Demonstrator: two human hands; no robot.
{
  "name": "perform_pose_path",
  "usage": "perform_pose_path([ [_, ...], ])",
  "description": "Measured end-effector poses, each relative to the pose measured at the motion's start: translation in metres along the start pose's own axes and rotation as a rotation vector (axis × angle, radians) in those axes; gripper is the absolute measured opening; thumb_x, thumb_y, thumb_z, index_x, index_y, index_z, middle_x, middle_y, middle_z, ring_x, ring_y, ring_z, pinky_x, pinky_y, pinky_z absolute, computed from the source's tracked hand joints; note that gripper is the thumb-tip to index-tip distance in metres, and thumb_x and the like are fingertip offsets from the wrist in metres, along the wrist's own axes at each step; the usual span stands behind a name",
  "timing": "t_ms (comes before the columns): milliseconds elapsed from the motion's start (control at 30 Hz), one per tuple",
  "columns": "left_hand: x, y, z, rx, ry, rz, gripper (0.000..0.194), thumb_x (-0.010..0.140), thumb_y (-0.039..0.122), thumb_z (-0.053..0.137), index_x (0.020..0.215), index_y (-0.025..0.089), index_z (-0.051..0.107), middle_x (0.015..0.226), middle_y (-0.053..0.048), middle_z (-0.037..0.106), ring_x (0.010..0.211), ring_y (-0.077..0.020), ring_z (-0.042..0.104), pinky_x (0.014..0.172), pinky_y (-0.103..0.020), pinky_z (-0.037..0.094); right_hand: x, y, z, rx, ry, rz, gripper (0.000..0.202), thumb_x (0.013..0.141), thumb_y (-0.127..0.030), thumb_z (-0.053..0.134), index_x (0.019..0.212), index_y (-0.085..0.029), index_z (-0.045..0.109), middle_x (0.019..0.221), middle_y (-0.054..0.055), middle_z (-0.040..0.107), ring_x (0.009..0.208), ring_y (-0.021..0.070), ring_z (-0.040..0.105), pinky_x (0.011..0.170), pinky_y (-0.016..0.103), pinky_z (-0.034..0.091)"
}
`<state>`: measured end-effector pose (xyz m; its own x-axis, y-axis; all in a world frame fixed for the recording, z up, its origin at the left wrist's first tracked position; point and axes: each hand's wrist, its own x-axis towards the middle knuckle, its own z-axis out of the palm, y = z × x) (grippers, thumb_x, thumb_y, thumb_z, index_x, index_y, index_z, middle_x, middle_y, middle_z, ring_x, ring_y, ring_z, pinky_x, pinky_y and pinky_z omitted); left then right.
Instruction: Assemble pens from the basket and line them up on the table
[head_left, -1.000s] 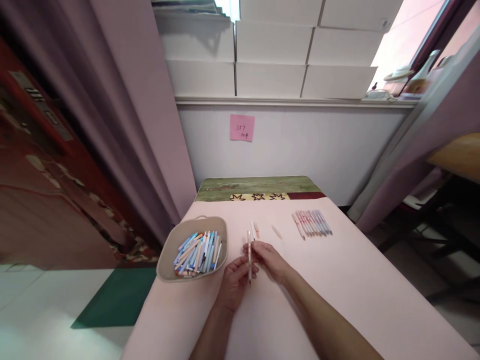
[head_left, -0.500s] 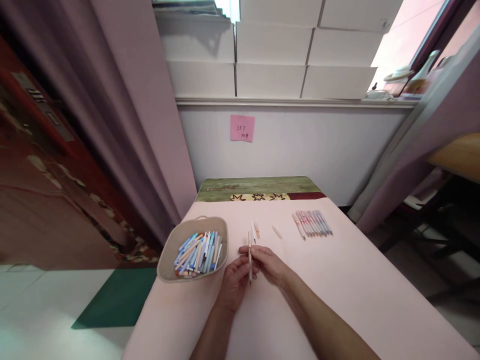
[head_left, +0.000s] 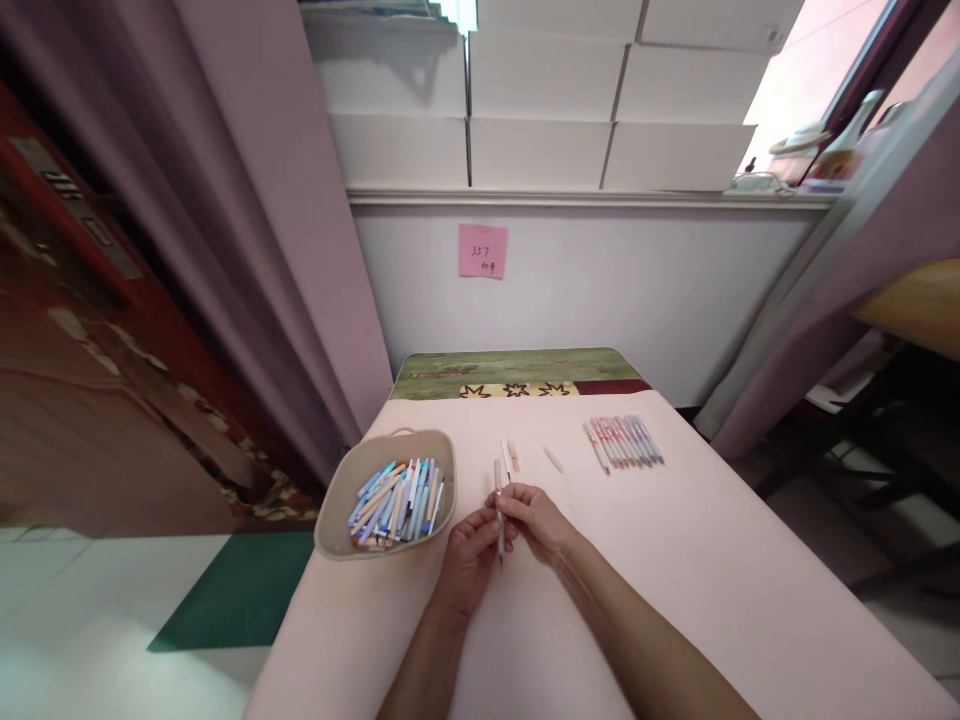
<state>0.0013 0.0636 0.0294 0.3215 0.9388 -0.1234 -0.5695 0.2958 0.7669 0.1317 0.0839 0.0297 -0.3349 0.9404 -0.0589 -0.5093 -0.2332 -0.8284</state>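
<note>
A slim pale pen (head_left: 498,475) stands nearly vertical in the view, its dark tip pointing toward me. My left hand (head_left: 470,550) has its fingers closed round the pen's lower part. Higher up, my right hand (head_left: 534,515) pinches the same pen between thumb and fingers. Just beyond the hands, a white pen piece (head_left: 505,458) and a peach-toned piece (head_left: 514,456) lie side by side on the pink-covered table (head_left: 720,560). A pale tapered piece (head_left: 553,459) lies a little to their right.
A beige basket (head_left: 330,510) holding several pens (head_left: 397,505) stands left of my hands. A row of several pens (head_left: 624,443) lies at the right. Behind the table is a wall with a pink note (head_left: 483,251).
The fingers of my right hand have shifted slightly on the pen and are more curled. Both hands still hold it. The whole view has moved a little.
</note>
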Motion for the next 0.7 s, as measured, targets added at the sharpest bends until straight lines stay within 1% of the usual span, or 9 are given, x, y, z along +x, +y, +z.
perform_pose_path([
  [67, -0.0002, 0.0003, 0.0008, -0.004, -0.011, -0.001, 0.013, 0.071, 0.023, 0.073, 0.076, 0.011, 0.071, 0.067, -0.005, 0.066, 0.060, -0.0110, 0.054, 0.061, -0.023, 0.042, 0.0007, 0.0010, 0.0008, 0.009, 0.024, -0.014, 0.032, 0.072, -0.040, 0.077, 0.086, -0.015, 0.063, 0.066, -0.002, 0.061, 0.041, 0.0062, 0.045, 0.038, 0.020, 0.040],
  [167, -0.0007, 0.0014, 0.0016, -0.002, -0.028, 0.002, 0.013, 0.073, 0.023, 0.072, 0.077, 0.011, 0.072, 0.069, -0.006, 0.066, 0.063, -0.0112, 0.055, 0.063, -0.023, 0.042, 0.0005, 0.0015, 0.0019, 0.062, 0.037, 0.016, 0.037, 0.077, -0.047, 0.070, 0.096, -0.016, 0.064, 0.076, 0.001, 0.064, 0.043, 0.0055, 0.045, 0.038, 0.020, 0.039],
  [233, -0.0008, 0.0016, 0.0015, 0.003, -0.017, 0.002, 0.014, 0.072, 0.023, 0.072, 0.080, 0.011, 0.072, 0.069, -0.006, 0.067, 0.063, -0.0116, 0.055, 0.063, -0.024, 0.042, 0.0002, 0.0013, 0.0021, 0.060, 0.023, 0.037, 0.038, 0.078, -0.048, 0.069, 0.094, -0.013, 0.066, 0.067, 0.000, 0.061, 0.044, 0.0059, 0.044, 0.040, 0.020, 0.040],
  [333, -0.0003, 0.0012, 0.0010, 0.000, -0.003, -0.002, 0.015, 0.071, 0.023, 0.073, 0.080, 0.011, 0.072, 0.067, -0.005, 0.066, 0.061, -0.0115, 0.055, 0.062, -0.024, 0.042, 0.0007, 0.0010, 0.0025, 0.001, 0.026, 0.020, 0.033, 0.073, -0.043, 0.075, 0.082, -0.012, 0.066, 0.055, -0.003, 0.055, 0.041, 0.0064, 0.043, 0.040, 0.021, 0.040],
  [400, -0.0002, 0.0010, 0.0010, -0.001, -0.011, 0.001, 0.014, 0.071, 0.023, 0.073, 0.078, 0.011, 0.071, 0.067, -0.005, 0.066, 0.060, -0.0114, 0.054, 0.062, -0.024, 0.041, 0.0008, 0.0005, 0.0037, -0.027, 0.059, 0.000, 0.033, 0.071, -0.042, 0.077, 0.079, -0.014, 0.063, 0.054, -0.004, 0.055, 0.039, 0.0065, 0.043, 0.038, 0.020, 0.039],
  [467, -0.0003, 0.0012, 0.0014, 0.001, -0.026, 0.011, 0.014, 0.071, 0.023, 0.073, 0.077, 0.011, 0.071, 0.067, -0.005, 0.065, 0.062, -0.0120, 0.054, 0.063, -0.024, 0.042, 0.0003, -0.0003, 0.0052, -0.009, 0.074, -0.005, 0.034, 0.073, -0.045, 0.075, 0.083, -0.015, 0.063, 0.058, -0.004, 0.057, 0.039, 0.0060, 0.042, 0.037, 0.020, 0.037],
  [533, -0.0007, 0.0013, 0.0015, 0.006, -0.035, 0.017, 0.013, 0.072, 0.023, 0.072, 0.077, 0.011, 0.071, 0.069, -0.005, 0.065, 0.063, -0.0124, 0.055, 0.064, -0.025, 0.042, -0.0005, -0.0012, 0.0061, 0.028, 0.051, 0.013, 0.037, 0.077, -0.048, 0.069, 0.090, -0.014, 0.065, 0.063, -0.002, 0.059, 0.041, 0.0053, 0.042, 0.038, 0.019, 0.038],
  [600, -0.0008, 0.0010, 0.0010, 0.007, -0.034, 0.012, 0.013, 0.073, 0.023, 0.071, 0.078, 0.011, 0.071, 0.069, -0.005, 0.065, 0.063, -0.0124, 0.054, 0.064, -0.025, 0.042, -0.0007, -0.0015, 0.0060, 0.035, 0.025, 0.025, 0.038, 0.079, -0.048, 0.068, 0.092, -0.012, 0.067, 0.061, -0.002, 0.059, 0.041, 0.0052, 0.042, 0.039, 0.019, 0.038],
  [700, -0.0003, -0.0008, -0.0003, -0.001, -0.032, 0.009, 0.013, 0.072, 0.022, 0.072, 0.078, 0.011, 0.071, 0.067, -0.005, 0.064, 0.063, -0.0123, 0.054, 0.064, -0.024, 0.041, 0.0011, 0.0004, 0.0054, -0.022, 0.044, 0.007, 0.034, 0.073, -0.043, 0.075, 0.081, -0.011, 0.067, 0.052, -0.003, 0.056, 0.039, 0.0058, 0.042, 0.038, 0.020, 0.039],
])
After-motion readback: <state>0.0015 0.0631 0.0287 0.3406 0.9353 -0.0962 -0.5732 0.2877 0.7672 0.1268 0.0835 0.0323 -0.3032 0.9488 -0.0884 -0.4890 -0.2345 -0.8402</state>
